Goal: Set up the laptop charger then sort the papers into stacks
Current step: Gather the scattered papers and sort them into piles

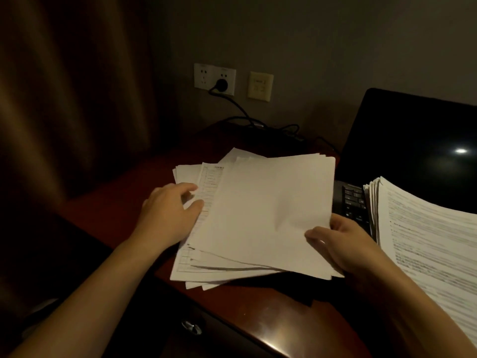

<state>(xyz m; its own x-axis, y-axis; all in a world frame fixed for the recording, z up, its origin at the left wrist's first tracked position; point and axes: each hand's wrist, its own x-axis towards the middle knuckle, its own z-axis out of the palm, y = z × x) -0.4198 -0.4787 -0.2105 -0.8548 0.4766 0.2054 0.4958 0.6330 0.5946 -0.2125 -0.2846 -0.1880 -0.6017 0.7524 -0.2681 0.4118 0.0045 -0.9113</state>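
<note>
A loose stack of white papers (258,210) lies fanned on the dark red desk (258,306). My right hand (343,244) pinches the stack's lower right corner, thumb on top. My left hand (167,215) rests at the stack's left edge, fingers touching the sheets, some of them printed forms. A second stack of printed papers (426,241) lies over the keyboard of the open black laptop (413,140) at right. The black charger plug (221,84) sits in the white wall socket, and its cable (247,117) runs down to the desk toward the laptop.
A beige wall plate (260,86) is mounted right of the socket. A brown curtain (64,99) hangs at the left. A metal drawer handle (191,327) shows on the desk's front, below the edge.
</note>
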